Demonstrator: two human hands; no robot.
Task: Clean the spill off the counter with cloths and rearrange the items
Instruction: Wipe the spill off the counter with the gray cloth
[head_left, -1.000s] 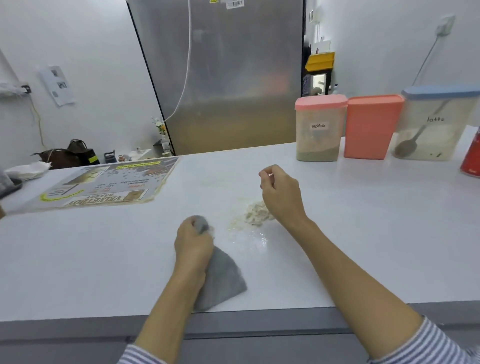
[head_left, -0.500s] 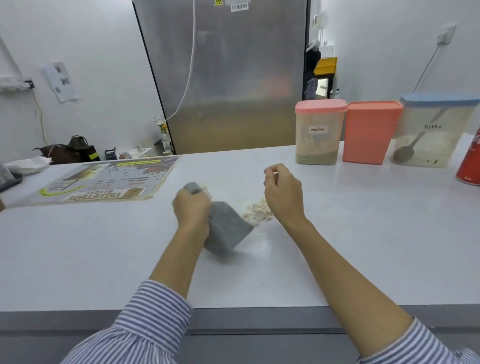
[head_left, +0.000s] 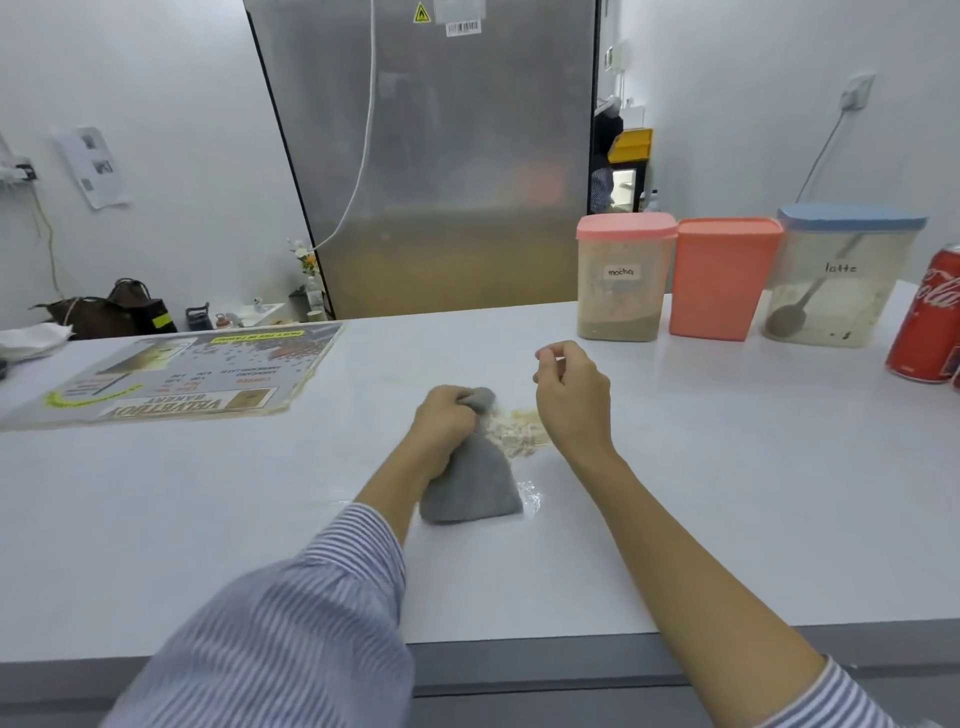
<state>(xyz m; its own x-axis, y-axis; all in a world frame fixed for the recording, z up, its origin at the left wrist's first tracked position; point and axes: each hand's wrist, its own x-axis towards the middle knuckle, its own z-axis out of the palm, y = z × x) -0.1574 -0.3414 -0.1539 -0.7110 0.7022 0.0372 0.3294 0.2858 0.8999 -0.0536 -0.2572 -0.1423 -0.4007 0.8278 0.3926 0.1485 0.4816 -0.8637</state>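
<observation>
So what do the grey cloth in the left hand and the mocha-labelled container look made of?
The grey cloth looks like soft matte fabric, perhaps microfibre: it bunches in the left hand and drapes. The mocha-labelled container looks like clear rigid plastic with a pink plastic lid, since powder shows through its walls.

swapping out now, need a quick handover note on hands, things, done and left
Left hand grips the grey cloth, bunched, on the counter.
Right hand is curled just above the spill and holds nothing visible.
Spill: a powdery pile between the hands, beside the cloth, plus a wet patch.
Done: cloth brought to the spill.
Left: wipe it up, then rearrange the items.
</observation>
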